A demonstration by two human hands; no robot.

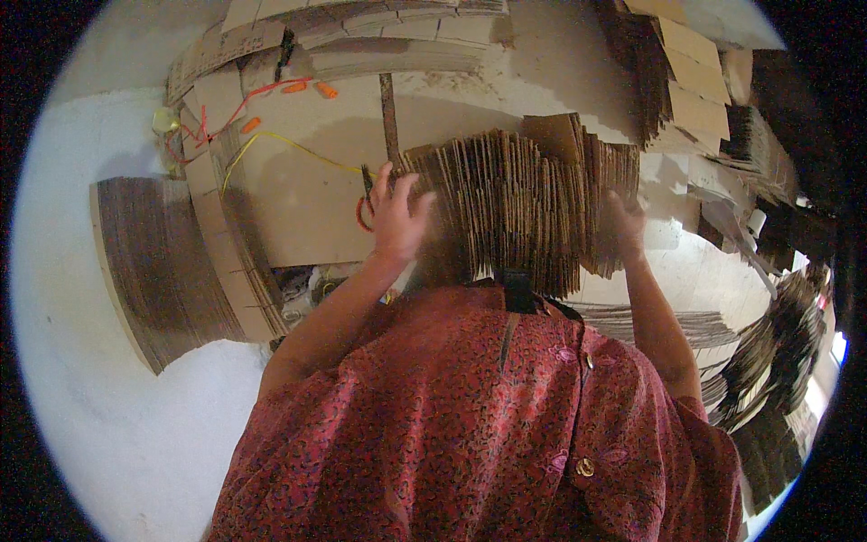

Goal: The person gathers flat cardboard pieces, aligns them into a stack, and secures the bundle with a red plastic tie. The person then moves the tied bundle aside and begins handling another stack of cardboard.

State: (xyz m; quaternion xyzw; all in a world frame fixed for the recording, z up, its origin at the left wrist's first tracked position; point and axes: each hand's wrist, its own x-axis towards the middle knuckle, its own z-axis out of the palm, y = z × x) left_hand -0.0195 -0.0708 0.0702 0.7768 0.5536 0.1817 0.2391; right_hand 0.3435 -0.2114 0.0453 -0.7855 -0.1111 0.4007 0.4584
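A thick row of brown cardboard pieces [515, 203] stands on edge in front of my body, between my two hands. At its left end is my left hand [397, 217], fingers spread apart; whether it presses on the cardboard is hard to make out. My right hand [628, 226] rests against the right end of the row, its fingers blurred and partly lost against the brown edges. Just left of my left hand lie scissors [365, 212] with red-orange handles, their blades pointing away from me.
A flat cardboard sheet [312, 172] lies under a yellow cord [289, 140], red cord [237, 110] and several orange pieces [325, 89]. More cardboard stacks stand at left [158, 271], far side [388, 56] and far right [691, 81]. Dark strips [777, 339] heap up at right.
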